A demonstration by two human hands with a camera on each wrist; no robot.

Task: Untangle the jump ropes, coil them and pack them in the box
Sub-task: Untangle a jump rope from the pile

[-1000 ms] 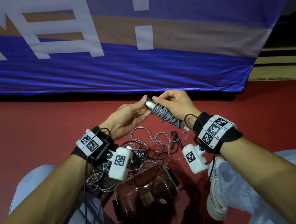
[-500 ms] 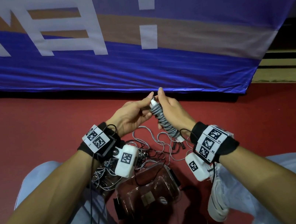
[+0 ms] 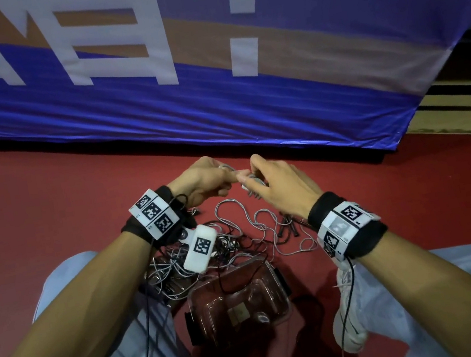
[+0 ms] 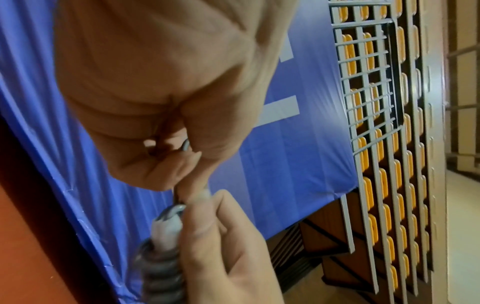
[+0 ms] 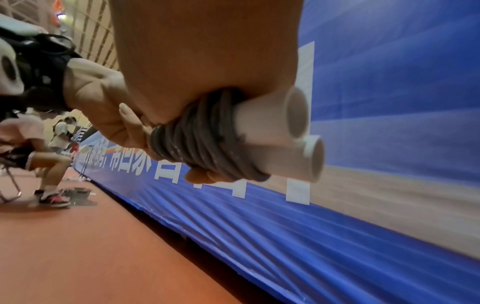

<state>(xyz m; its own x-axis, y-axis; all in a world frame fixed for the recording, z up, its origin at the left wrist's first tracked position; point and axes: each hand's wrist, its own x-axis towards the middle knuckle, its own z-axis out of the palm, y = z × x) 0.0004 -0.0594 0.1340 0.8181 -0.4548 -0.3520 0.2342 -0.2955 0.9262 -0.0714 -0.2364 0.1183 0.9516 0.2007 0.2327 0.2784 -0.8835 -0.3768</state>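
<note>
Setting: red sports floor [image 3: 45,193], with a blue banner [image 3: 217,113] hanging along its far side.
Right hand: the right hand [image 3: 281,183] curls round the wrapped rope bundle [image 5: 207,144], grey cord wound tight about two white handles [image 5: 275,131].
Left hand: the left hand [image 3: 200,180] pinches the cord's free end [image 4: 179,197] at the bundle's top, thumb against fingertip.
Change: a second ago the bundle stood long and slanted between the hands; now it is turned end-on and mostly hidden behind the right hand.
Meaning: the winding looks complete; tucking the tail seems the step in hand.
Remaining: a tangle of ropes [image 3: 237,239] lies on the floor beneath the hands, at the far end of the clear box [image 3: 238,301].
Box: near the person's lap; whether it holds any rope, I cannot tell.
</note>
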